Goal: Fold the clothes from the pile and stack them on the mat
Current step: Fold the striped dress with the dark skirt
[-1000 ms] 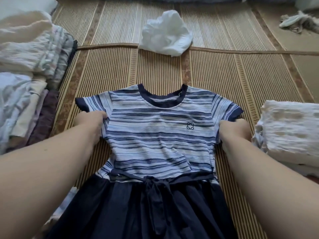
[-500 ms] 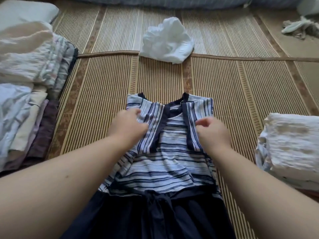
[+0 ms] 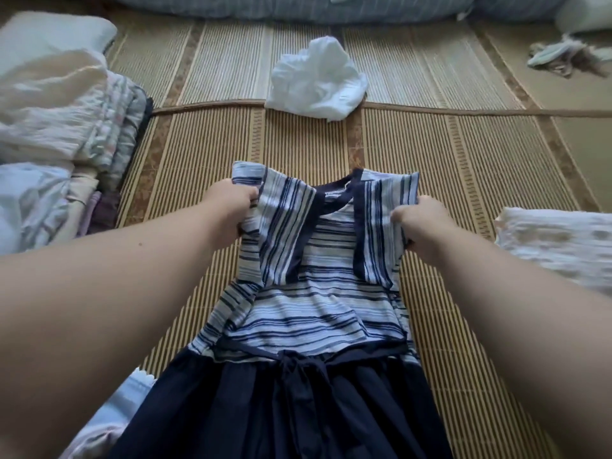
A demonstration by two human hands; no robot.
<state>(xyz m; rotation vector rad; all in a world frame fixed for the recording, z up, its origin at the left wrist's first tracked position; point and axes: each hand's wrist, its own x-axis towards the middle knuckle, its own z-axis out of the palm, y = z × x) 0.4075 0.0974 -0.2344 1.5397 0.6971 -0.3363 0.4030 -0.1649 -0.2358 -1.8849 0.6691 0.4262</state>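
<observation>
A dress (image 3: pixel 318 306) with a blue-and-white striped top and a dark navy skirt lies on the woven mat (image 3: pixel 463 180) in front of me. Both sleeves and side edges of the top are folded inward over the chest. My left hand (image 3: pixel 228 210) grips the folded left edge near the shoulder. On the other side my right hand (image 3: pixel 420 223) grips the folded right edge. A navy belt is tied in a bow at the waist. The skirt's lower part runs out of view at the bottom.
A heap of clothes (image 3: pixel 49 134) lies at the left. A folded white stack (image 3: pixel 559 246) sits at the right. A crumpled white garment (image 3: pixel 314 81) lies on the mat ahead. Small rags (image 3: pixel 559 58) lie far right. Bedding (image 3: pixel 298 8) lines the far edge.
The sleeves, spread flat a second ago, have been folded inward over the chest. Both hands have moved from the centre of the top out to its folded side edges.
</observation>
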